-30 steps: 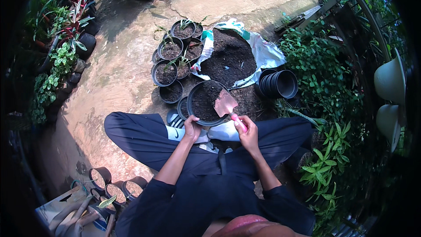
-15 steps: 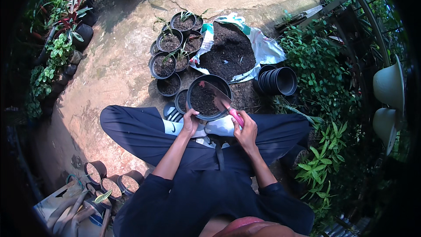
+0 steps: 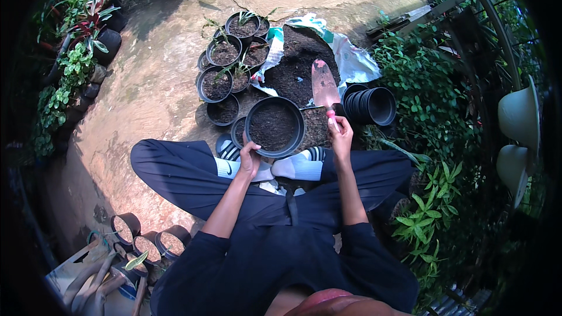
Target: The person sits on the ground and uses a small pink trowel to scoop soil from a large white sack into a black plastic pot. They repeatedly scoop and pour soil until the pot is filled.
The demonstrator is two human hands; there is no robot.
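Black is the round pot (image 3: 300, 125), with dark soil (image 3: 271, 130) inside — it is just ahead and to the right of the left hand (image 3: 250, 161), whose fingers are curled on its near rim. The right hand (image 3: 341, 137) is closed around the pink handle of the trowel (image 3: 325, 86) — the blade extends forward from this hand. I count one trowel, one torn white bag (image 3: 356, 63), one stack of nested pots (image 3: 383, 107) and two pale hats (image 3: 518, 109). The plant pots (image 3: 217, 100) overlap, so their exact number I cannot tell.
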